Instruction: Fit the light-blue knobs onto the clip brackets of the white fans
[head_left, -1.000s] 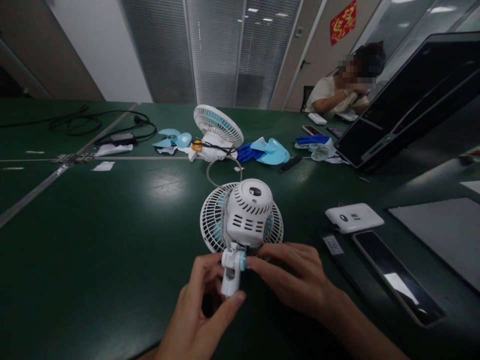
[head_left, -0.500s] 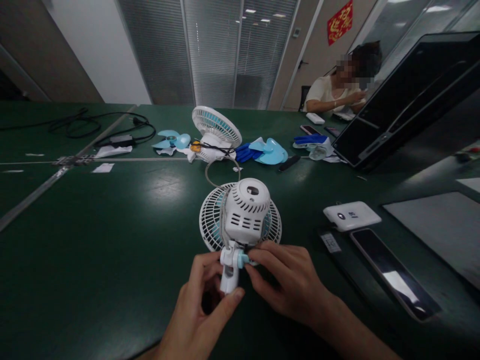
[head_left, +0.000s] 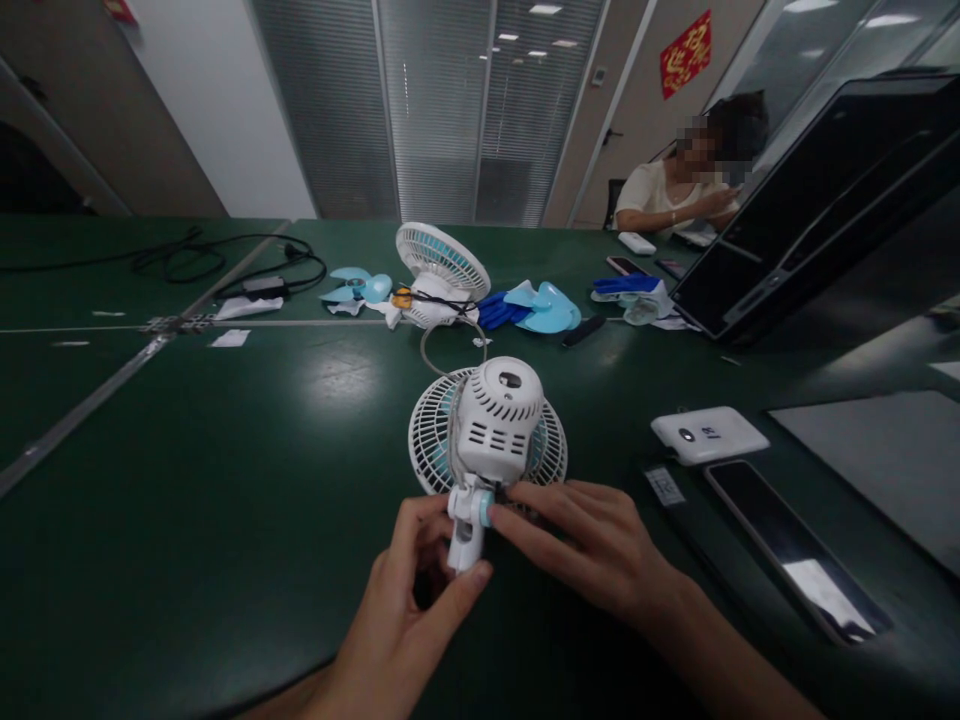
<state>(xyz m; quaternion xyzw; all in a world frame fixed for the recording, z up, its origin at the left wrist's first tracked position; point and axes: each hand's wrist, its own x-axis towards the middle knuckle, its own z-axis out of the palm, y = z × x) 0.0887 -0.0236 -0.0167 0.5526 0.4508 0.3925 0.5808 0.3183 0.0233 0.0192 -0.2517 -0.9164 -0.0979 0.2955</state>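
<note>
A small white fan (head_left: 495, 425) with a round grille and blue blades faces away from me on the green table (head_left: 225, 480). My left hand (head_left: 409, 610) grips the fan's white neck bracket from below, thumb and fingers wrapped round it. My right hand (head_left: 592, 545) pinches the light-blue knob (head_left: 486, 508) on the side of that bracket with its fingertips.
A second white fan (head_left: 439, 275) lies farther back among loose blue blades (head_left: 544, 305) and black cables (head_left: 225, 260). A white device (head_left: 709, 435) and a phone (head_left: 795, 545) lie to the right. A dark monitor (head_left: 817, 200) stands at right. A seated person (head_left: 690, 190) works beyond.
My right fingers shifted slightly on the blue knob; the fan and my left hand stay nearly where they were. The view tilted up a little.
</note>
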